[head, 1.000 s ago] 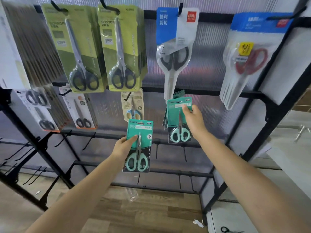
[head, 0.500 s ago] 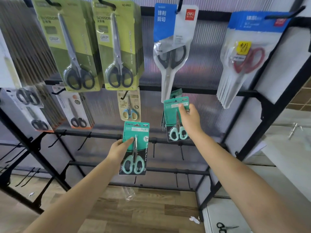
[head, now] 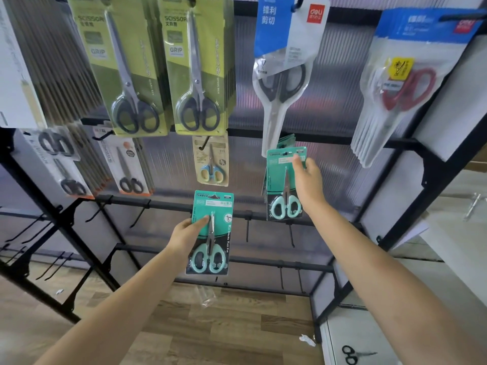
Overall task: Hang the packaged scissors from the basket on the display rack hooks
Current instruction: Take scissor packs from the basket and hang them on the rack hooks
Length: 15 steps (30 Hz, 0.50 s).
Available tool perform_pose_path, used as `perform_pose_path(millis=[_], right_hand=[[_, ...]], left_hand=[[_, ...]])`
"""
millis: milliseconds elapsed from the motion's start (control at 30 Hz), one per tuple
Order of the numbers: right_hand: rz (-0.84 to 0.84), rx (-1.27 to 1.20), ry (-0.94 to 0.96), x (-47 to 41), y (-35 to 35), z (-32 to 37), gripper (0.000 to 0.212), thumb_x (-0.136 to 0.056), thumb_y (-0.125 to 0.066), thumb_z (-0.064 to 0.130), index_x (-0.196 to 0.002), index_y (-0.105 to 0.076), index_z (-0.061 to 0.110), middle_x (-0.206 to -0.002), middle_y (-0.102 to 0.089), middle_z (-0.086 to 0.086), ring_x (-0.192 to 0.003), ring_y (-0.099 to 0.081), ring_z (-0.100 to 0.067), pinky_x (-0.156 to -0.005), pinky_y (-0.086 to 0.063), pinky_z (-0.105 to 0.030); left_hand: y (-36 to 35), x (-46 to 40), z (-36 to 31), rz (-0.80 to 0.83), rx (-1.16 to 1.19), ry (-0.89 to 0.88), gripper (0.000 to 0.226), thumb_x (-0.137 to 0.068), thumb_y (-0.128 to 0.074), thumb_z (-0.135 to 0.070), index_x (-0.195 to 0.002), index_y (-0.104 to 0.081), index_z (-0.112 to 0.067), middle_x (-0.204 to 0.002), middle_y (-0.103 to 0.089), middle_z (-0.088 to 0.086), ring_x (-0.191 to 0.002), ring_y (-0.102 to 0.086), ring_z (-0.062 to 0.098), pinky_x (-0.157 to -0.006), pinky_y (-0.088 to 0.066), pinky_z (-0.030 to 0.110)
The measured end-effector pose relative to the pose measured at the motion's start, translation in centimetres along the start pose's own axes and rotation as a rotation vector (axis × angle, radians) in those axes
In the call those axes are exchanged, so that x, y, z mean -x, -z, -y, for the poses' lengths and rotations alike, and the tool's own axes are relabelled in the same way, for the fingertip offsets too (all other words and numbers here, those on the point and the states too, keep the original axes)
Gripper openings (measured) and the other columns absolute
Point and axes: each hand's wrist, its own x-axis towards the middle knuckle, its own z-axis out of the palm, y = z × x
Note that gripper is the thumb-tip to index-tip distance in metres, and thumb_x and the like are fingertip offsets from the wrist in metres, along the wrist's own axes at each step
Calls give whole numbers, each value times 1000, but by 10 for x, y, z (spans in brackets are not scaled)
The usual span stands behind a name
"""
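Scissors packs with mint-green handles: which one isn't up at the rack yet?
The teal pack gripped by the left hand, held low and away from any hook. The right hand holds the other teal pack up at the hanging stack.

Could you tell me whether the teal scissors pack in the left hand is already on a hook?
Not yet. The left hand holds the teal pack in front of the rack, its hang hole free of any hook.

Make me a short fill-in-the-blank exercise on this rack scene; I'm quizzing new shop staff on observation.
1. Each hand holds a teal pack of mint-handled ____.
2. The right hand holds its pack ____ than the left hand holds its pack.
3. The two green packs at top hold scissors with ____ handles.
4. The loose scissors at bottom right lie on the ____.

Missing words: scissors; higher; black; floor
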Motion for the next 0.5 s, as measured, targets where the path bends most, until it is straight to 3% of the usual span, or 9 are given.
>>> perform_pose_path(millis=[167,333,500], right_hand=[[12,83,46,-4,1,-1,37,-100,-40,33,-104,-51,-2,-89,-58,-1,-71,-53,-4,-52,-42,-9],[-20,103,57,-3,3,-2,25,-98,-46,28,-85,-46,6,-72,-53,6,-65,-54,-6,-46,-36,-10],[-41,89,44,-1,2,-2,32,-97,-47,32,-73,-40,13,-70,-55,6,-62,-55,-3,-43,-35,-9]], left_hand=[[0,-2,2,1,-11,5,12,-91,-59,-28,-92,-58,-15,-92,-69,12,-77,-66,29,-77,-54,40],[-4,-1,3,11,-26,17,19,-91,-59,-29,-99,-57,-12,-93,-69,12,-78,-66,29,-76,-54,40],[-4,-2,6,14,-40,19,22,-91,-59,-30,-103,-56,-11,-95,-68,12,-81,-66,30,-78,-53,41]])
